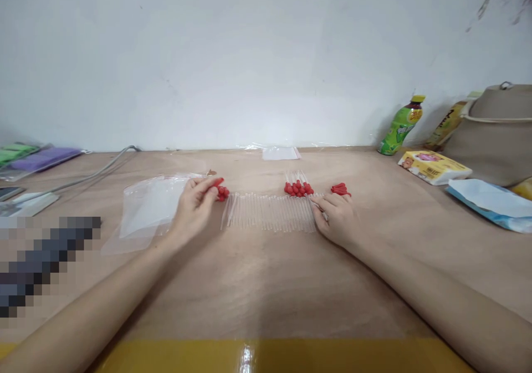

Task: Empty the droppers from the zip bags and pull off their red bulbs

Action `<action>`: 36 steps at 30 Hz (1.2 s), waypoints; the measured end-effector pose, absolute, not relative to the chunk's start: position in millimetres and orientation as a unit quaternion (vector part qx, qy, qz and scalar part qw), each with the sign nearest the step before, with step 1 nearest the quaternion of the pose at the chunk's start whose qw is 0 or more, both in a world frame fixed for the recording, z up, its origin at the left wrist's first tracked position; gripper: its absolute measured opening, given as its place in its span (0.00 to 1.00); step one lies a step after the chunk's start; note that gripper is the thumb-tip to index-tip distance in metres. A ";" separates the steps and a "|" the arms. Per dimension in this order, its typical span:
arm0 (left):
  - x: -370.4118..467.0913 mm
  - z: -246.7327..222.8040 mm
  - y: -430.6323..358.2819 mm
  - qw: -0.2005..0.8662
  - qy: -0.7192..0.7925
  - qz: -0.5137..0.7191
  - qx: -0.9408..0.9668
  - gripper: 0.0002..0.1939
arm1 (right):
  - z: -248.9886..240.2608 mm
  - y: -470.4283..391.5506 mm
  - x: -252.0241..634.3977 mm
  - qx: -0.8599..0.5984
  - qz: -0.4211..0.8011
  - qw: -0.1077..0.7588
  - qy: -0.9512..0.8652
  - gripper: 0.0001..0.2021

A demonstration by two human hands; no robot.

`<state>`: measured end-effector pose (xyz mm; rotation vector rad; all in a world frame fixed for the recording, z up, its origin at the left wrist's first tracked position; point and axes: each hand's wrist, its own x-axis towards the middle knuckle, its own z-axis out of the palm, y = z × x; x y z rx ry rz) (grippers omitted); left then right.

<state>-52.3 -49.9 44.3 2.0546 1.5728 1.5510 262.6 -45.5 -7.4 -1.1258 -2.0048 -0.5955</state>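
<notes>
Between the thumb and index finger of my left hand (195, 204) is a small red piece (218, 182), rubber-looking. Just beside those fingertips lies a little pile of red pieces (223, 193). A row of thin clear plastic tubes (270, 213) lies side by side across the table. My right hand (339, 216) is at the row's right end, thumb and index finger closed around the top of a clear tube (311, 213). Behind the row lie several tubes with red tips (298, 189). A red bundle (339, 188) sits behind my right hand, partly hidden by it.
Clear plastic bags (153, 207) lie left of my left hand. A grey cable (103, 169) and purple packs (45, 158) are farther left. On the right stand a green bottle (401, 126), a yellow tissue pack (434, 167), a blue-white packet (492, 201) and a beige bag (494, 134).
</notes>
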 end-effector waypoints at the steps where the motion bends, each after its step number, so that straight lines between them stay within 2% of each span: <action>1: -62.1 48.9 -44.3 0.084 0.541 0.517 0.658 0.13 | -8.1 -45.2 262.1 -0.438 -0.228 0.369 -0.788 0.10; 3: -82.3 57.9 -34.6 0.126 0.579 0.516 0.619 0.17 | -9.4 -44.8 261.1 -0.436 -0.212 0.357 -0.798 0.09; 7: -112.8 66.4 -21.4 0.116 0.615 0.514 0.588 0.19 | -9.3 -45.5 259.5 -0.432 -0.190 0.345 -0.811 0.10; 13: -124.4 64.3 -3.6 0.087 0.661 0.471 0.578 0.15 | -1.3 -50.4 258.4 -0.443 -0.172 0.306 -0.825 0.17; 17: -127.0 64.6 8.5 0.088 0.691 0.449 0.560 0.11 | 2.0 -52.4 257.7 -0.438 -0.152 0.287 -0.838 0.18; 28: -134.2 52.8 14.5 0.117 0.708 0.409 0.564 0.11 | -1.1 -52.0 259.2 -0.393 -0.157 0.344 -0.838 0.15; 36: -108.2 78.4 1.1 0.019 0.675 0.437 0.594 0.14 | -5.3 -48.2 261.9 -0.364 -0.164 0.380 -0.834 0.13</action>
